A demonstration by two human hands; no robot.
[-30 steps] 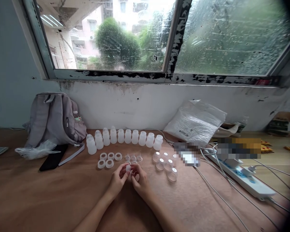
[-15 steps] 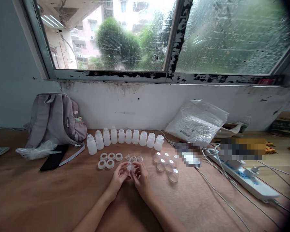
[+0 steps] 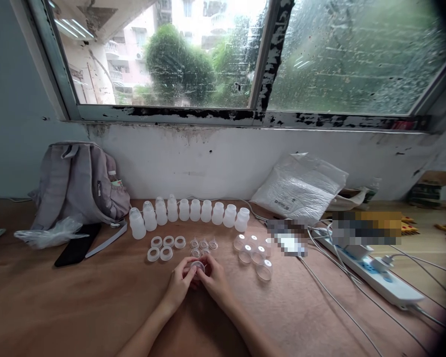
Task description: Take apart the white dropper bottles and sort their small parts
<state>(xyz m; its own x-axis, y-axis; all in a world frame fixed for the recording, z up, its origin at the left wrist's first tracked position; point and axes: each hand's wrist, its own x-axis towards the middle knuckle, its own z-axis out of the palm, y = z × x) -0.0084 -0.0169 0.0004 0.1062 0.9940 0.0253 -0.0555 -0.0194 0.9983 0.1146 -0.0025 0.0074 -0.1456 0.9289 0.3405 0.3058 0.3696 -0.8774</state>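
Between the fingertips of both hands is a small round whitish bottle ring [image 3: 197, 266]; whether a teat sits in it I cannot make out. My left hand [image 3: 181, 277] pinches it from the left and my right hand [image 3: 212, 276] from the right, low over the table. Just beyond my fingers stand several clear teats [image 3: 203, 244], in two rows. White bottle rings [image 3: 166, 254] lie flat to the left. Clear dome caps [image 3: 263, 270] are grouped to the right. Behind them, frosted baby bottles [image 3: 195, 210] form a curved row; the leftmost ones [image 3: 137, 224] have caps on.
At left are a grey backpack [image 3: 74, 183], a clear plastic bag [image 3: 52, 233] and a flat black object [image 3: 76, 248]. A silver packing bag [image 3: 301, 186] leans on the wall at right. A white power strip [image 3: 379, 277] and cables lie on the right side.
My hands have drawn slightly nearer to me with the piece they hold, now showing its round face. More teats have come into view in front of my fingers. The whole view has shifted slightly.
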